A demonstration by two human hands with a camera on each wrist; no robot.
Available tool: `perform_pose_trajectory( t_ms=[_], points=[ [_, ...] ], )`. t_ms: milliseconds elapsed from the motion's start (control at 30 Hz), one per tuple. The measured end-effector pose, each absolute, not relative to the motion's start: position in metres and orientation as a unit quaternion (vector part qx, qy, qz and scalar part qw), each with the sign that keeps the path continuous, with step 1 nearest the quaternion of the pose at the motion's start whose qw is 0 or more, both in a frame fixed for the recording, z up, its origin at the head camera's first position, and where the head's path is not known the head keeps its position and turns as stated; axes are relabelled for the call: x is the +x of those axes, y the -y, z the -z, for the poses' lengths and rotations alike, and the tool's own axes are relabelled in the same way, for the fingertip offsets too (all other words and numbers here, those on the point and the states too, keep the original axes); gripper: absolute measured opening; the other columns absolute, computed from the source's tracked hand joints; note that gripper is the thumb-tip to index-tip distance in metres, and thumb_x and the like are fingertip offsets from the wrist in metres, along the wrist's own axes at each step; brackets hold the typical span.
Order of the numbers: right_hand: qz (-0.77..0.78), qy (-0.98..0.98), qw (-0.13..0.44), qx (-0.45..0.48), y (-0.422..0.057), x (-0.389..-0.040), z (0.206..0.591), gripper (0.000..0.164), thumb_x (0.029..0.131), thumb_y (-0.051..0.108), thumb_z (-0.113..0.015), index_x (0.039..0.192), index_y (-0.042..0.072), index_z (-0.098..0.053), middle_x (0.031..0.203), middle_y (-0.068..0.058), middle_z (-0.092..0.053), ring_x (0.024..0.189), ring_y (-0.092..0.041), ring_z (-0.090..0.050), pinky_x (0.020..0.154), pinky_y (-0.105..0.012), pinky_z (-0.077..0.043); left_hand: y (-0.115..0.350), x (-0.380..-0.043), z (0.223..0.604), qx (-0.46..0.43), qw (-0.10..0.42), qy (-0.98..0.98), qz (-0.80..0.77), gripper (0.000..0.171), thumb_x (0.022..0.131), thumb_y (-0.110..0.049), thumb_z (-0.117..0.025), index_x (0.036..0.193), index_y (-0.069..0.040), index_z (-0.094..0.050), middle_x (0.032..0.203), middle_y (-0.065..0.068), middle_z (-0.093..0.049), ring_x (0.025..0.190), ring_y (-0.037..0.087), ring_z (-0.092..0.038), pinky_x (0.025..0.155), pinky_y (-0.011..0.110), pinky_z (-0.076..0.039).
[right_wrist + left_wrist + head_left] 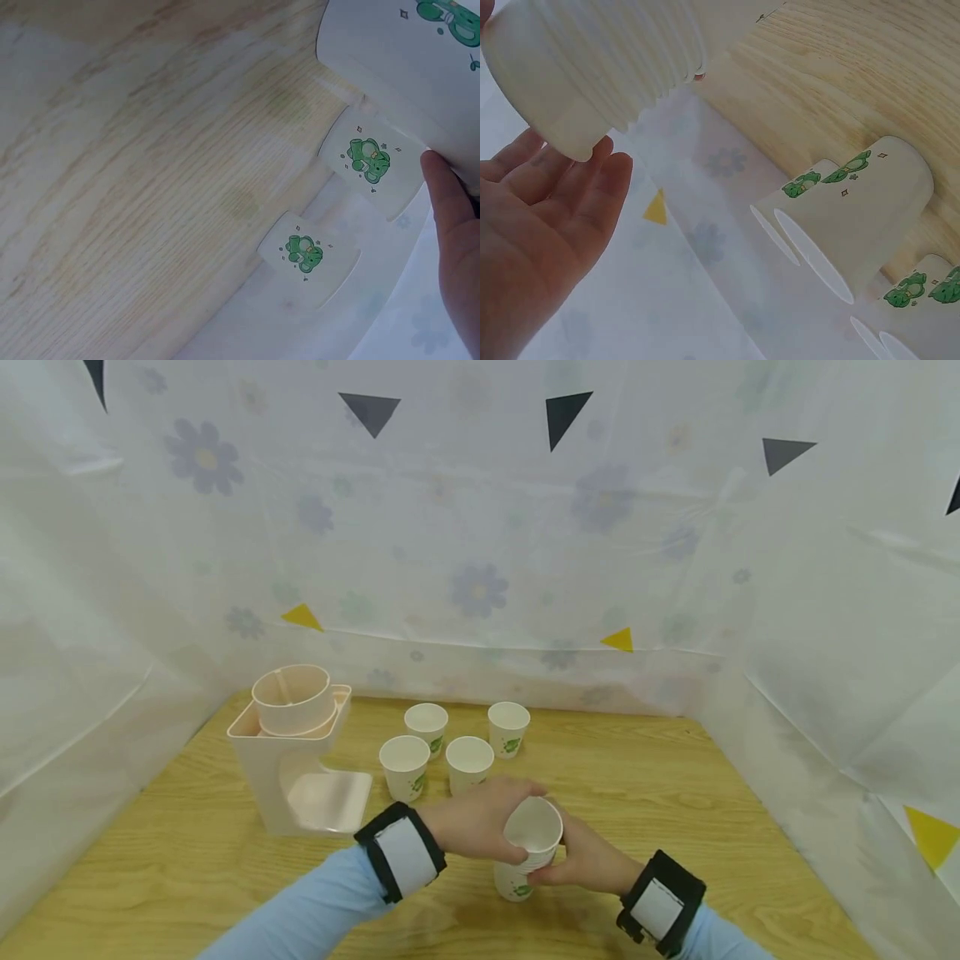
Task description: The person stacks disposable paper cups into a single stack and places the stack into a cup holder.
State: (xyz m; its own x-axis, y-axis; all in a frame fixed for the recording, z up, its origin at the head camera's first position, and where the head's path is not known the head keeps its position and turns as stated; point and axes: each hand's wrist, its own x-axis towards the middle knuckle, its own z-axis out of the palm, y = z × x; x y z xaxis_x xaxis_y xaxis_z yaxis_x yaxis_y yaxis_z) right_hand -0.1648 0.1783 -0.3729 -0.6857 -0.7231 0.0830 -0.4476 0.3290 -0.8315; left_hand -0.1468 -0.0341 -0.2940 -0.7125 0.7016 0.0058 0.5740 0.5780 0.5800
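A stack of nested white paper cups (536, 833) with green printed figures is held between both hands, near the front middle of the table in the head view. The left hand (480, 821) grips its upper part, thumb on the near side and fingers behind the rims. From the other side, the right hand (592, 858) holds the stack lower down, its thumb across the front. Ridged layered rims of the stack (607, 60) show in the left wrist view, tilted. Whether the stack's base touches the table cannot be told.
Several single paper cups (405, 764) stand upright beyond the hands on the wooden table (637, 777). At the left is a cream-coloured dispenser-like appliance (262, 777) with a round cup-shaped top and a flat tray. White patterned curtains (480, 527) enclose the table's back and sides.
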Motion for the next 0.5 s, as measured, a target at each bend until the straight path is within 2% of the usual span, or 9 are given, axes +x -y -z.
perform_pose_trajectory(
  t_ms=[133, 333, 500],
  points=[
    [0.457, -0.796, 0.156, -0.364, -0.178, -0.165, 0.373, 0.080, 0.076, 0.022, -0.078, 0.140, 0.015, -0.031, 0.132, -0.007, -0.049, 0.115, -0.015, -0.051, 0.096, -0.029, -0.042, 0.035, -0.148, 0.299, 0.366, 0.115, -0.880, -0.282, 0.066, 0.077, -0.019, -0.074, 0.134, -0.008, -0.043, 0.122, 0.004, -0.058, 0.107, 0.015, -0.056, 0.082, 0.020, -0.046],
    [0.469, -0.792, 0.164, -0.354, -0.178, -0.166, 0.376, 0.080, 0.076, 0.020, -0.078, 0.140, 0.015, -0.030, 0.133, -0.009, -0.048, 0.116, -0.021, -0.051, 0.094, -0.029, -0.044, 0.037, -0.150, 0.307, 0.363, 0.122, -0.874, -0.301, 0.063, 0.078, -0.021, -0.074, 0.133, -0.009, -0.044, 0.121, 0.004, -0.058, 0.108, 0.016, -0.055, 0.084, 0.021, -0.046],
    [0.482, -0.788, 0.175, -0.341, -0.178, -0.166, 0.378, 0.080, 0.077, 0.018, -0.077, 0.141, 0.014, -0.029, 0.136, -0.010, -0.046, 0.119, -0.027, -0.048, 0.096, -0.039, -0.041, 0.039, -0.151, 0.314, 0.366, 0.126, -0.862, -0.326, 0.062, 0.079, -0.023, -0.073, 0.133, -0.012, -0.043, 0.122, 0.004, -0.057, 0.109, 0.016, -0.054, 0.084, 0.020, -0.046]
  ],
)
